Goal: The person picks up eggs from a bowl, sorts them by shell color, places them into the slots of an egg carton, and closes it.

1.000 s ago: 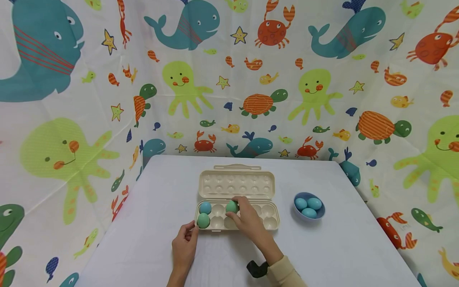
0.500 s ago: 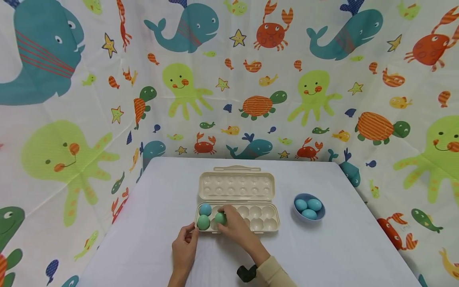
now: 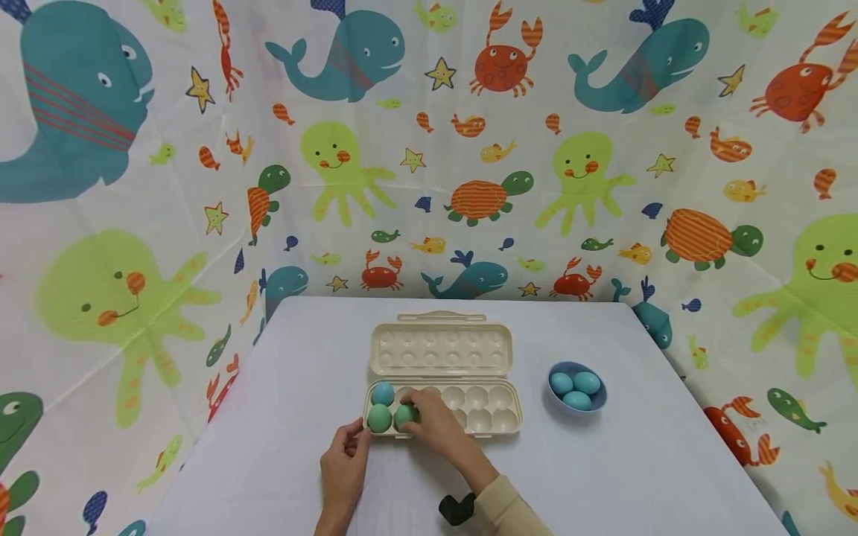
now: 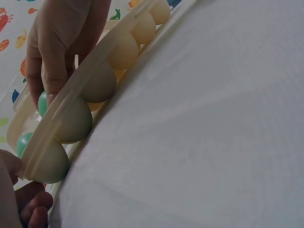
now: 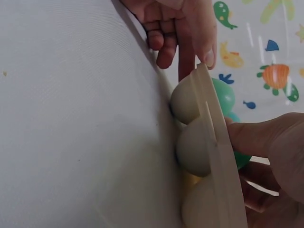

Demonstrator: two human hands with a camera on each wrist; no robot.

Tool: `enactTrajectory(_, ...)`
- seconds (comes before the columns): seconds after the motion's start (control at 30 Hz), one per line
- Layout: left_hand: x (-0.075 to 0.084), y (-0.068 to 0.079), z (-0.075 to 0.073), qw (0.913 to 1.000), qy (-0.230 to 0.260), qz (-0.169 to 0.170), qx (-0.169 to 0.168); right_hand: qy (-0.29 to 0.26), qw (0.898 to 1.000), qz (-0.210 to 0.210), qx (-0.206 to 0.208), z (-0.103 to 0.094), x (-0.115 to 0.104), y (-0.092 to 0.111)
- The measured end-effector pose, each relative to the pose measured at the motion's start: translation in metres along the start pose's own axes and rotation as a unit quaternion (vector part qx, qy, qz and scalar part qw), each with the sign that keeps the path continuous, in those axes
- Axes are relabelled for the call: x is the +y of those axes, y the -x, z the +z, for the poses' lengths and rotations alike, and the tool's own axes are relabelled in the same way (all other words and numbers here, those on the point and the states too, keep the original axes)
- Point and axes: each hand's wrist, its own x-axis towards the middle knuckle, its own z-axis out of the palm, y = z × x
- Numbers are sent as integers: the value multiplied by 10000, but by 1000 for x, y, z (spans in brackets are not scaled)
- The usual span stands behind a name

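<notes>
An open cream egg carton (image 3: 504,421) lies on the table, its lid (image 3: 441,350) tipped back. My left hand (image 3: 343,465) pinches the carton's front left corner; in the left wrist view the thumb is over the rim and the fingers below it. With thumb and fingertips, my right hand (image 3: 439,428) grips a green egg (image 3: 405,415) in the second cup of the front row. Left of it, another green egg (image 3: 379,418) fills the corner cup. A blue egg (image 3: 383,393) sits behind that one in the back row. The right hand covers some cups.
To the right of the carton stands a blue bowl (image 3: 578,408) with three blue eggs (image 3: 578,400). A black object (image 3: 457,510) is at the right wrist. A sea-animal printed curtain (image 3: 429,89) surrounds the white table (image 3: 643,447) at the back and sides.
My right hand has carried the green egg leftward and toward me, down into the cup beside the front green egg. The left hand keeps its place at the carton's corner.
</notes>
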Motion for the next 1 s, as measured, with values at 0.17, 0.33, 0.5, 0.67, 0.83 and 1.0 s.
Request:
enactTrajectory(0.17,0,0,0,10000,2,45,19,-163,9998,22,-115,0,2,-4)
enactTrajectory(0.33,0,0,0,9999,45,106,43,-455,9985,38,-305,-2,5,-8)
enactTrajectory(0.5,0,1,1,9999,43,124,52,-448,9983,-103,-363,-1,8,-7)
enactTrajectory(0.67,0,0,1,10000,-28,85,32,-410,9985,-90,-352,-4,8,-4)
enactTrajectory(0.83,0,0,1,10000,-47,36,14,-460,9982,223,-311,-14,3,0)
enactTrajectory(1.0,1,0,1,9999,-100,-20,-34,-205,9990,387,-70,-26,2,5)
